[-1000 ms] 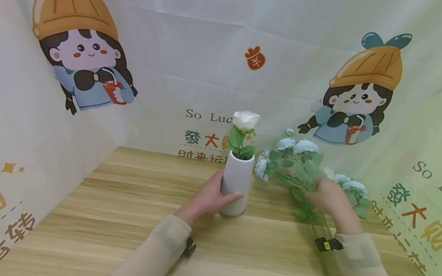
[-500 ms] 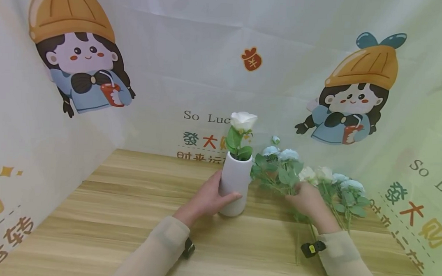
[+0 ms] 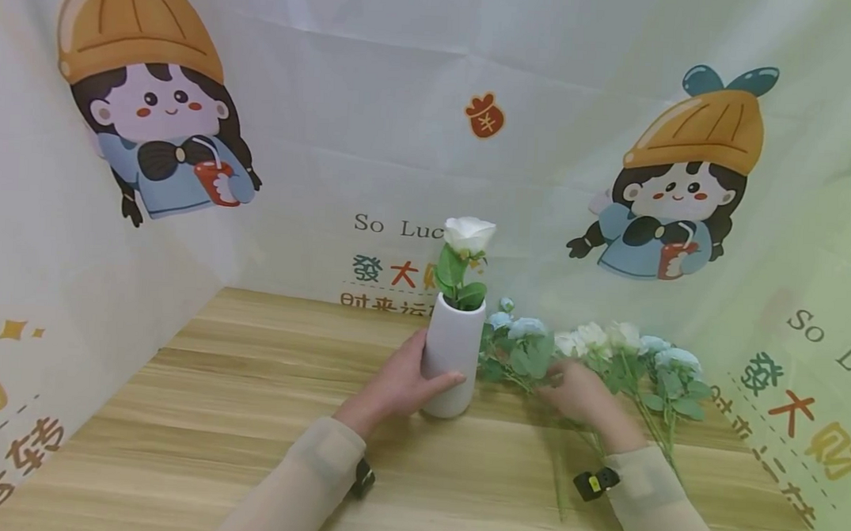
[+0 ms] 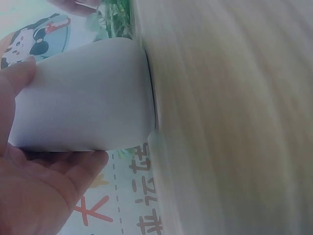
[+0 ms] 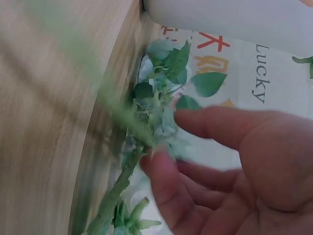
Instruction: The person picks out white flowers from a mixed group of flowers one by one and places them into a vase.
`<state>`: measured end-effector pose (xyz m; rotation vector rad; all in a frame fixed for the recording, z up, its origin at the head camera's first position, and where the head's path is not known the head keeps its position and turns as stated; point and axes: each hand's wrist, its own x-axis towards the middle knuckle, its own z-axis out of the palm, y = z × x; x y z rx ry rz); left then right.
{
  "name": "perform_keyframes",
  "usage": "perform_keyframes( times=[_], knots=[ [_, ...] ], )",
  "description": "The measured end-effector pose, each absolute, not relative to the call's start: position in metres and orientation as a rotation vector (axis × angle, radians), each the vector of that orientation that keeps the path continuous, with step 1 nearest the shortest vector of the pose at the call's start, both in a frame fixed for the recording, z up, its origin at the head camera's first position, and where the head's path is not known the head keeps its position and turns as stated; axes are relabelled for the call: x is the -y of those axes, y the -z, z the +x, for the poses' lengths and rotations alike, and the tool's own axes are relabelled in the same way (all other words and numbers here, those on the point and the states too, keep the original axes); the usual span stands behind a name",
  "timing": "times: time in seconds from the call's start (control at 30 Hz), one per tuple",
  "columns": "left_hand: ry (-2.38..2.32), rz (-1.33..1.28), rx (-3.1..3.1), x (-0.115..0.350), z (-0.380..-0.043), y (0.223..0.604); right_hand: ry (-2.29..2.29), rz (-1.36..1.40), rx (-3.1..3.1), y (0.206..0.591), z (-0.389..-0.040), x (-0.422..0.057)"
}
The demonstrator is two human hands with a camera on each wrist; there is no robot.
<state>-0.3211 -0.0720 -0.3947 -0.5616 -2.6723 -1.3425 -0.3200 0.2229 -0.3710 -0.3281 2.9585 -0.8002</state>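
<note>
A white vase stands upright on the table, with a white rose and green leaves in its mouth. My left hand grips the vase low down, thumb in front; the left wrist view shows fingers and thumb on either side of its wall. To the right, a blue flower spray lies low beside the vase. At its stems is my right hand. In the right wrist view, thumb and fingertips stand apart, and a blurred green stem passes by the index fingertip.
White roses and more blue flowers lie farther right, their stems running toward the front. The wooden table backs onto a printed cloth that also hangs at both sides.
The right hand has moved left and lowered the blue flower spray toward the vase, uncovering the white roses. My left hand has kept its grip on the vase.
</note>
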Motion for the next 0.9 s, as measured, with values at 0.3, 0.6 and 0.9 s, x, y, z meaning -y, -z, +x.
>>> perform_keyframes(
  times=[0.3,0.6,0.9],
  knots=[
    [1.339,-0.546,2.676,0.072,-0.322,0.396,0.660,-0.523,-2.981,0.369,-0.320,-0.229],
    [1.348,-0.552,2.671,0.073,-0.322,0.395,0.586,-0.430,-3.093,0.357,-0.320,-0.243],
    [1.348,-0.557,2.682,0.073,-0.321,0.394,0.467,-0.213,-3.120,0.362,-0.319,-0.263]
  ],
)
